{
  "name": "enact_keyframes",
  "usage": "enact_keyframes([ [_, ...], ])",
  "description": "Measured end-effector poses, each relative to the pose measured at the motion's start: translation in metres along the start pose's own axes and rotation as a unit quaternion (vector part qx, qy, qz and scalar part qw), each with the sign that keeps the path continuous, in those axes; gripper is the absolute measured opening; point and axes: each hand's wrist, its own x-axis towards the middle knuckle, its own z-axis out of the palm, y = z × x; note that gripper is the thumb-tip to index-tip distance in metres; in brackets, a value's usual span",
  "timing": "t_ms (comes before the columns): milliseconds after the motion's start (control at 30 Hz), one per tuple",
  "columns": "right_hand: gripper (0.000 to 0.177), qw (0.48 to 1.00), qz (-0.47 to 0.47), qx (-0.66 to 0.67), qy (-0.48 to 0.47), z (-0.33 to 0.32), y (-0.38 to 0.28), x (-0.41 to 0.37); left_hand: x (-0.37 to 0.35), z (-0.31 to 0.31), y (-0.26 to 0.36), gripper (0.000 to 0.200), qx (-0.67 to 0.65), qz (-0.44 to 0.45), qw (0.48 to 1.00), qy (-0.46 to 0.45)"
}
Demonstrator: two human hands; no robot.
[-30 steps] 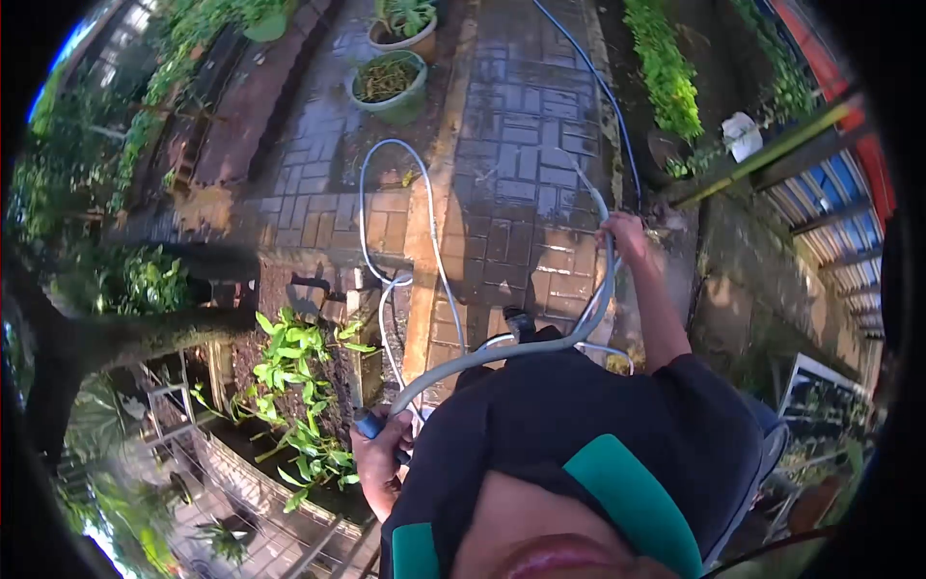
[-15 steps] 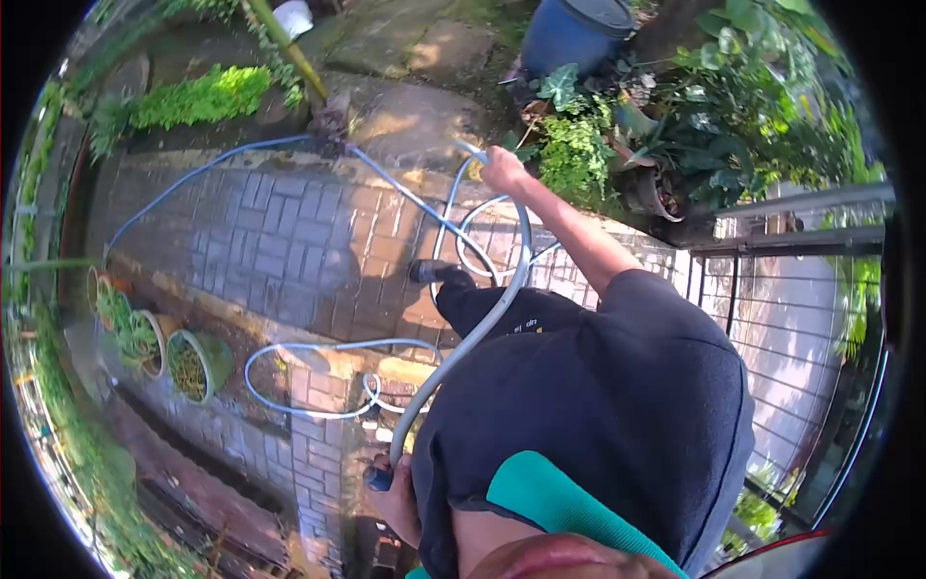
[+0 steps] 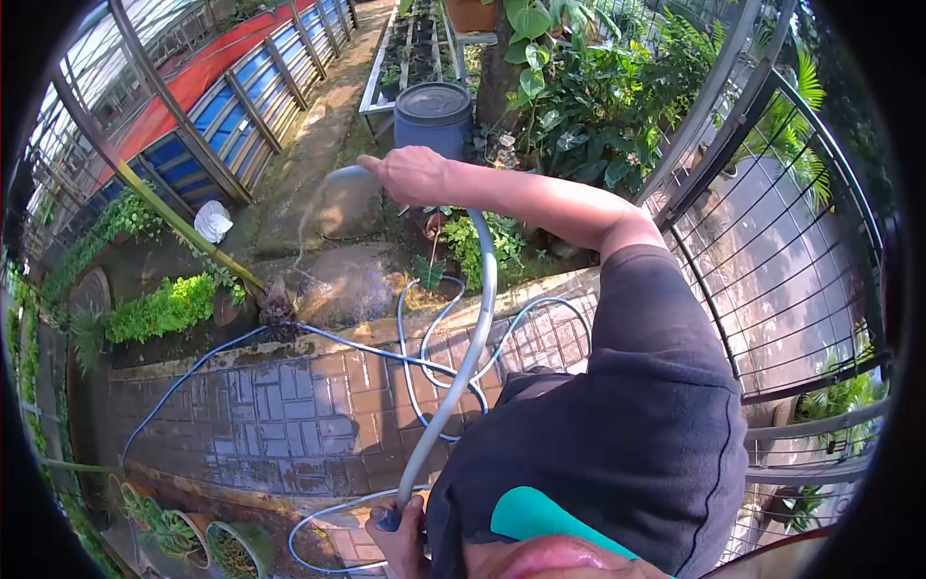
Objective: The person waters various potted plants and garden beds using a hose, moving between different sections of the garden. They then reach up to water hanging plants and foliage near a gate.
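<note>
A pale blue-grey hose runs in a curve in front of my body. My right hand, on my stretched-out arm, is closed round the hose near its end, and water runs out of it to the left and down onto the stone path. Low in the view, near my body, my left hand is wrapped round a lower part of the hose beside a dark blue piece. More blue hose lies looped on the wet brick paving.
A blue barrel stands just beyond my right hand. Leafy plants grow behind it, and a metal gate is at the right. Potted plants stand at the lower left. A bamboo pole slants across the left side.
The view has tilted up towards the path and fence. My right hand has moved up and forward with the hose end, and water now shows falling on the path. My left hand keeps its hold.
</note>
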Motion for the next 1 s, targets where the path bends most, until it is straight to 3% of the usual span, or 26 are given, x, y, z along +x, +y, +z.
enact_keyframes([
  [100, 0.057, 0.994, -0.053, -0.095, 0.022, -0.057, 0.015, 0.002, 0.017, 0.025, 0.020, 0.021, 0.036, 0.029, 0.998, -0.030],
  [167, 0.059, 0.987, -0.073, -0.139, 0.043, -0.091, 0.034, 0.000, 0.014, 0.049, 0.064, 0.018, 0.085, 0.038, 0.994, -0.058],
  [300, 0.053, 0.978, -0.077, -0.176, 0.075, -0.145, 0.078, -0.012, 0.030, 0.088, 0.067, 0.022, 0.048, 0.012, 0.973, -0.227],
  [467, 0.030, 0.917, -0.157, -0.201, 0.306, -0.184, 0.159, -0.022, 0.029, 0.181, 0.115, 0.017, 0.089, 0.105, 0.983, -0.125],
  [600, 0.020, 0.930, -0.142, -0.082, 0.329, -0.237, 0.248, -0.045, 0.031, 0.258, 0.172, 0.018, 0.152, 0.232, 0.960, -0.026],
  [667, 0.020, 0.928, -0.113, -0.151, 0.320, -0.280, 0.288, -0.081, 0.035, 0.289, 0.212, 0.018, 0.191, 0.335, 0.922, 0.042],
  [700, 0.019, 0.930, -0.095, -0.181, 0.305, -0.305, 0.305, -0.104, -0.010, 0.323, 0.270, 0.019, 0.136, 0.279, 0.951, 0.001],
  [733, 0.019, 0.934, -0.077, -0.205, 0.284, -0.321, 0.326, -0.123, -0.011, 0.341, 0.289, 0.017, 0.186, 0.351, 0.917, 0.040],
  [767, 0.018, 0.918, -0.074, -0.232, 0.313, -0.334, 0.357, -0.135, -0.021, 0.357, 0.314, 0.026, 0.202, 0.368, 0.907, 0.030],
  [833, 0.017, 0.883, -0.060, -0.293, 0.361, -0.369, 0.413, -0.162, -0.027, 0.397, 0.347, 0.016, 0.187, 0.372, 0.904, 0.099],
  [900, 0.017, 0.852, -0.026, -0.343, 0.394, -0.405, 0.459, -0.198, -0.032, 0.424, 0.376, 0.011, 0.193, 0.419, 0.883, 0.090],
  [1000, 0.017, 0.827, 0.060, -0.369, 0.419, -0.450, 0.513, -0.261, -0.050, 0.463, 0.432, 0.016, 0.252, 0.535, 0.801, 0.096],
])
